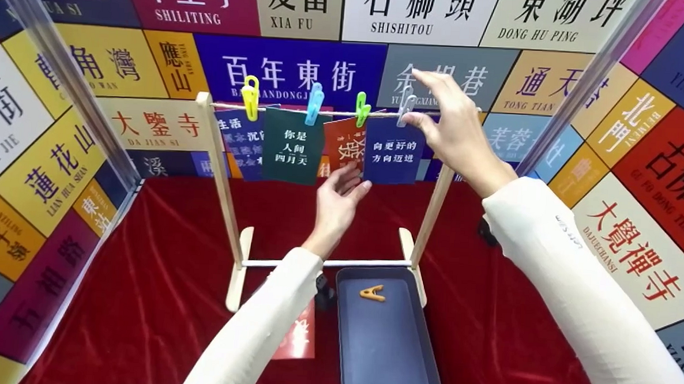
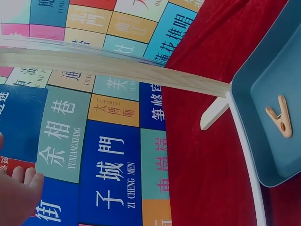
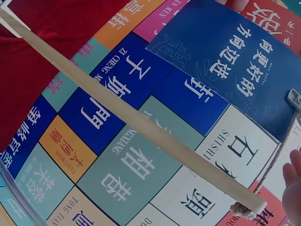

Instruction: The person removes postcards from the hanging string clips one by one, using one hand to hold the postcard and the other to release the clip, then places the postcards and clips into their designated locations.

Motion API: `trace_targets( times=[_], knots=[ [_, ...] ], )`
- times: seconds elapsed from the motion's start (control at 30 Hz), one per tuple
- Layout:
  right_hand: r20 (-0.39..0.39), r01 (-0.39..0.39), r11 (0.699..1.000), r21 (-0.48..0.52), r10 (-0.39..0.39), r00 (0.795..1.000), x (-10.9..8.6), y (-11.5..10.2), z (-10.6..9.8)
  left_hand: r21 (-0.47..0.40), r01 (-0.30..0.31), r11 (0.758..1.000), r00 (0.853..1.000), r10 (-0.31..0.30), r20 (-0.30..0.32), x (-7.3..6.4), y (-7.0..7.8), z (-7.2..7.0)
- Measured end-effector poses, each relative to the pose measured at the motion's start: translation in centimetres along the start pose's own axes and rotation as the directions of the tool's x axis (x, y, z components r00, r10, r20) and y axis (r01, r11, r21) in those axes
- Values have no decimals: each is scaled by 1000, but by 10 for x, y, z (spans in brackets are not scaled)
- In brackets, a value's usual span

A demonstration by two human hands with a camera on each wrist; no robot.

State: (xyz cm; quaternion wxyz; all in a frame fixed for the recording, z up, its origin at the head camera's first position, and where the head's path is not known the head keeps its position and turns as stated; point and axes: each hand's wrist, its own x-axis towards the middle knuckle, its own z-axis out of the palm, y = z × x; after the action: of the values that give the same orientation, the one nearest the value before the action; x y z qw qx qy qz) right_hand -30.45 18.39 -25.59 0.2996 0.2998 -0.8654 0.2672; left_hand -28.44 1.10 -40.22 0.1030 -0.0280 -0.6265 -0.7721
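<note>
Height is the relation that, we judge, matters most here: the blue card (image 1: 394,151) hangs between our two hands, its long axis upright, with the grey clip (image 1: 406,105) standing across the cord (image 1: 339,112) at its top edge. Our right hand (image 1: 463,125) is the nearer to that clip, coming in from the right at its level, thumb and forefinger spread wide; the right wrist view shows a gap between its visible fingers and the clip, so we take it to be holding nothing. Our left hand (image 1: 339,200) is lower, by the card's bottom left corner and partly in front of the red card (image 1: 338,137), its fingers loosely bent; we cannot tell whether they touch either sheet. Leftward along the cord hangs the green card (image 1: 291,169), under the light blue clip (image 1: 314,104); to the right the wooden post (image 1: 435,202) stands near. Below us, red cloth covers the tabletop (image 1: 152,299), which carries the tray (image 1: 384,344) with the orange clip (image 1: 372,293) inside; left of it lies a loose red sheet (image 1: 300,334), partly behind our left sleeve (image 1: 255,321). Lettered panels (image 1: 292,71) enclose the back and both sides.
</note>
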Motion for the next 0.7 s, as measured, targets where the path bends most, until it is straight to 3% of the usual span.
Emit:
trace_targets(
  times=[0.37,0.7],
  knots=[
    [41,-45,999,9,44,998,5,-2,3,6,63,998,998,-63,4,3,-4,7],
    [53,-83,996,27,82,995,9,-2,3,34,46,998,999,-46,-9,1,-3,13]
  ],
)
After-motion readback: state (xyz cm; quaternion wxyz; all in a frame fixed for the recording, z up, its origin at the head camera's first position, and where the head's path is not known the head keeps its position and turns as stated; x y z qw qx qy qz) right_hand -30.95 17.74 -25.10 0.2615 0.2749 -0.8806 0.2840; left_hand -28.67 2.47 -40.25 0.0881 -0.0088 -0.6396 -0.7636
